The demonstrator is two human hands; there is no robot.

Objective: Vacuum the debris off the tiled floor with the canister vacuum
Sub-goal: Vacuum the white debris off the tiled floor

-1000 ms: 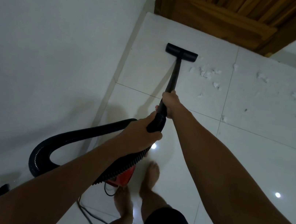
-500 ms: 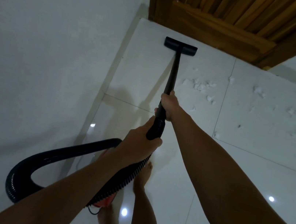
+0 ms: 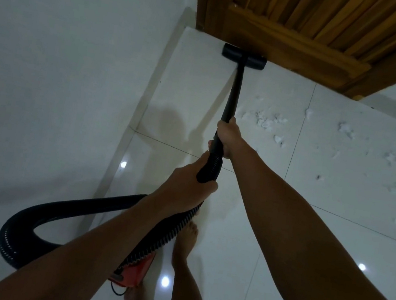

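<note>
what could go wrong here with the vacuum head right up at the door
The floor head sits against the wooden door, so another push could knock or scuff it. The white debris lies right of the wand, so this lane may miss it. The hose loops near the bare foot, a possible snag.

One canister vacuum (image 3: 133,272) sits at six o'clock with one hose (image 3: 59,208) and one floor head (image 3: 244,57) at twelve. Two hands (image 3: 227,136) grip one wand (image 3: 233,96). Roughly eight debris clumps (image 3: 267,120) lie scattered toward two o'clock; two bare feet (image 3: 186,240) show.
</note>
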